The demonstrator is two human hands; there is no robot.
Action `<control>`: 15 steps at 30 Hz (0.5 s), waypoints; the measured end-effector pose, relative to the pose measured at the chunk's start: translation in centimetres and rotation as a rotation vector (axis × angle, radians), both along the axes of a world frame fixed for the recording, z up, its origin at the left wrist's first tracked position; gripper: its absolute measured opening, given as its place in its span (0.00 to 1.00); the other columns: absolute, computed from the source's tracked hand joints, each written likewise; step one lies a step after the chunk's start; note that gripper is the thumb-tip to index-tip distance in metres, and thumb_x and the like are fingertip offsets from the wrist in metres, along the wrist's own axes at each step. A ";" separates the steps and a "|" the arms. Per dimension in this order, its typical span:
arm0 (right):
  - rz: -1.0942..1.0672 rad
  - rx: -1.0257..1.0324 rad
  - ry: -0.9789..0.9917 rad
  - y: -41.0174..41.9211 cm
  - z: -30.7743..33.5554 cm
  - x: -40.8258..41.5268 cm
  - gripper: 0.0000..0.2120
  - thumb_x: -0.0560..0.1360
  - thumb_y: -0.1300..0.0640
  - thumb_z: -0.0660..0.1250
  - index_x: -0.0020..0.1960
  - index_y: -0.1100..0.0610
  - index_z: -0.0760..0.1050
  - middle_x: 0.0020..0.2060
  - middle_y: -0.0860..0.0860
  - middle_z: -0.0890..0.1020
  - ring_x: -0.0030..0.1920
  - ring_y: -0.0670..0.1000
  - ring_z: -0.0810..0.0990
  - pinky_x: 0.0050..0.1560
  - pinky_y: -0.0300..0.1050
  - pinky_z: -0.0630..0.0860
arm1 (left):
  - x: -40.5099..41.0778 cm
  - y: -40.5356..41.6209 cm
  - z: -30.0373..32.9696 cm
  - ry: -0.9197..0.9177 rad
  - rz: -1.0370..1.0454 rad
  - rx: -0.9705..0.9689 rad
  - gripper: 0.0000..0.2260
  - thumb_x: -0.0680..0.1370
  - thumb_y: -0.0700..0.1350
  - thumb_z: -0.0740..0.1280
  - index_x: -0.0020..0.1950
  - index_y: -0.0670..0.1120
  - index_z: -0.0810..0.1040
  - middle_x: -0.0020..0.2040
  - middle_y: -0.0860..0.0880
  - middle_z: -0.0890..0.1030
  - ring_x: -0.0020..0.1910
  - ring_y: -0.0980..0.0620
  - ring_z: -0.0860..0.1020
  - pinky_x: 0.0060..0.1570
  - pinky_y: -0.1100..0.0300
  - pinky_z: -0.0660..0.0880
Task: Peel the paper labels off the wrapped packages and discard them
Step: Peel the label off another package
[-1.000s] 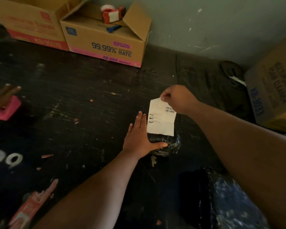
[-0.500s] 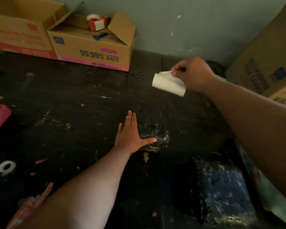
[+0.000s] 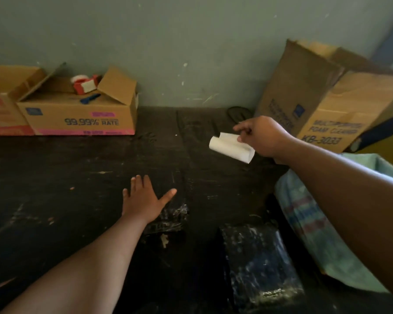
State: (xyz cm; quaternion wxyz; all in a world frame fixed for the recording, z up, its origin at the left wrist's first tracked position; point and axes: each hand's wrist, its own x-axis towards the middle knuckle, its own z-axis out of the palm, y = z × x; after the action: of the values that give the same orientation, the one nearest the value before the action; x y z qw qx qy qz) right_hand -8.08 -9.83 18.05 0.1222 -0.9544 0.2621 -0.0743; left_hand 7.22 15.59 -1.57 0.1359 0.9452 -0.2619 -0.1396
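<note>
So the person's right hand (image 3: 262, 135) is up in the air over the far right part of the dark scuffed tabletop (image 3: 77, 177), with the fingers (image 3: 242, 128) pinching one edge of a white paper label (image 3: 230, 147) that's fully off its package and curling over on itself at the left end. The label hangs clear of the surface, not touching anything but the hand. The left hand (image 3: 143, 200) is flat with the fingers spread and relaxed, palm down, pressing on the near-left part of a small package wrapped in black shiny plastic (image 3: 173, 217) that sits on the tabletop roughly in the middle of the view; the thumb sticks out to the right over it. Closer to the camera and to the right there's a bigger black-wrapped package (image 3: 256, 264), well apart from both hands. Just right of that, under the right forearm, is a light green woven sack (image 3: 309, 218) with faded stripes. At the back against the greenish wall, on the left, an open cardboard box printed "99.99% RATE" (image 3: 77, 118) has a red tape dispenser (image 3: 85, 83) sitting in it, with another box (image 3: 0, 109) touching its left side. On the right a cardboard box marked "FOAM CLEANER KB-3033" (image 3: 331, 123) leans just behind the right hand
</note>
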 end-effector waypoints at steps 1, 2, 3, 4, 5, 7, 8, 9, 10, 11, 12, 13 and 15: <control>-0.013 -0.005 0.010 -0.8 0.2 -1.5 0.12 0.78 0.58 0.67 0.60 0.53 0.82 0.51 0.48 0.83 0.51 0.48 0.80 0.49 0.38 0.70 | -0.8 -1.2 0.7 -0.031 -0.023 -0.019 0.51 0.71 0.79 0.48 0.82 0.46 0.46 0.83 0.43 0.47 0.81 0.44 0.45 0.78 0.41 0.49; -0.020 -0.026 0.028 -1.6 0.5 -3.0 0.10 0.78 0.58 0.67 0.56 0.53 0.83 0.50 0.49 0.84 0.49 0.48 0.79 0.47 0.36 0.69 | -1.8 -2.6 1.3 -0.063 -0.062 -0.036 0.48 0.73 0.77 0.48 0.82 0.46 0.47 0.83 0.44 0.48 0.81 0.44 0.46 0.78 0.41 0.49; -0.018 -0.048 0.054 -2.5 0.7 -4.6 0.09 0.78 0.58 0.67 0.54 0.54 0.84 0.50 0.50 0.84 0.49 0.48 0.79 0.45 0.35 0.67 | -3.1 -4.1 1.9 -0.090 -0.104 -0.057 0.45 0.75 0.76 0.48 0.82 0.47 0.49 0.83 0.44 0.49 0.81 0.45 0.46 0.78 0.40 0.49; -0.018 -0.072 0.080 -3.5 0.9 -6.4 0.08 0.78 0.58 0.67 0.52 0.55 0.84 0.50 0.52 0.84 0.50 0.49 0.80 0.44 0.36 0.68 | -4.5 -5.8 2.5 -0.109 -0.145 -0.078 0.43 0.76 0.74 0.48 0.82 0.47 0.50 0.82 0.44 0.50 0.81 0.45 0.47 0.78 0.40 0.50; -0.029 -0.105 0.104 -4.6 1.3 -8.3 0.08 0.78 0.58 0.67 0.52 0.57 0.84 0.49 0.53 0.83 0.51 0.52 0.80 0.45 0.38 0.70 | -6.2 -7.6 2.9 -0.126 -0.184 -0.101 0.42 0.77 0.73 0.49 0.82 0.47 0.51 0.82 0.44 0.51 0.81 0.45 0.47 0.78 0.40 0.50; -0.074 -0.136 0.141 -6.8 2.2 -12.8 0.09 0.78 0.56 0.67 0.52 0.57 0.84 0.49 0.54 0.82 0.51 0.53 0.80 0.48 0.42 0.73 | -10.2 -11.2 3.6 -0.159 -0.260 -0.148 0.39 0.78 0.71 0.51 0.82 0.48 0.53 0.82 0.44 0.53 0.81 0.46 0.49 0.78 0.41 0.50; -0.090 -0.146 0.159 -8.2 2.6 -15.1 0.09 0.78 0.56 0.67 0.53 0.56 0.84 0.49 0.53 0.83 0.51 0.54 0.81 0.49 0.43 0.73 | -12.6 -12.9 3.9 -0.168 -0.297 -0.168 0.39 0.78 0.71 0.51 0.81 0.48 0.54 0.82 0.45 0.54 0.81 0.46 0.50 0.78 0.41 0.51; -0.098 -0.154 0.183 -9.4 3.0 -17.4 0.09 0.78 0.57 0.67 0.54 0.56 0.84 0.50 0.52 0.84 0.53 0.54 0.81 0.50 0.41 0.72 | -14.9 -14.8 4.2 -0.164 -0.334 -0.183 0.38 0.79 0.70 0.52 0.81 0.48 0.54 0.82 0.45 0.55 0.81 0.46 0.52 0.77 0.42 0.53; -0.098 -0.180 0.214 -10.8 3.3 -19.7 0.09 0.78 0.58 0.67 0.55 0.56 0.84 0.51 0.52 0.85 0.55 0.53 0.81 0.52 0.39 0.70 | -17.3 -16.6 4.6 -0.150 -0.369 -0.190 0.38 0.79 0.70 0.53 0.81 0.48 0.54 0.81 0.45 0.56 0.80 0.46 0.55 0.77 0.44 0.54; -0.118 -0.198 0.233 -12.1 3.5 -22.0 0.09 0.78 0.58 0.68 0.56 0.55 0.84 0.53 0.52 0.84 0.57 0.53 0.81 0.53 0.38 0.69 | -19.7 -18.5 4.9 -0.133 -0.403 -0.192 0.37 0.79 0.69 0.53 0.82 0.48 0.54 0.81 0.45 0.57 0.79 0.46 0.57 0.76 0.45 0.57; -0.138 -0.195 0.254 -13.4 3.6 -24.2 0.09 0.77 0.58 0.68 0.55 0.53 0.83 0.54 0.51 0.84 0.58 0.52 0.81 0.55 0.39 0.70 | -22.0 -20.3 5.0 -0.126 -0.436 -0.194 0.37 0.79 0.69 0.54 0.82 0.48 0.54 0.80 0.46 0.58 0.78 0.45 0.60 0.75 0.47 0.59; -0.163 -0.186 0.251 -14.6 3.7 -26.2 0.08 0.78 0.58 0.68 0.54 0.50 0.82 0.55 0.50 0.84 0.60 0.52 0.80 0.58 0.39 0.71 | -24.2 -21.9 5.1 -0.130 -0.465 -0.200 0.37 0.79 0.69 0.54 0.81 0.48 0.55 0.79 0.46 0.59 0.76 0.45 0.62 0.73 0.48 0.61; -0.238 -0.148 0.252 -16.7 3.6 -30.0 0.09 0.79 0.56 0.65 0.55 0.47 0.81 0.56 0.46 0.82 0.62 0.50 0.78 0.62 0.40 0.71 | -28.2 -24.9 4.8 -0.132 -0.515 -0.210 0.37 0.79 0.69 0.54 0.81 0.48 0.56 0.78 0.46 0.60 0.75 0.45 0.63 0.71 0.48 0.64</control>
State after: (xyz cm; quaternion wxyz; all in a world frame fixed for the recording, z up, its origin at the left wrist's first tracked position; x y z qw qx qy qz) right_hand -38.10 -26.49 21.61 0.0084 -0.9247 0.3804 0.0126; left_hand -20.96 -9.35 3.21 0.1756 0.8354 -0.5147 -0.0798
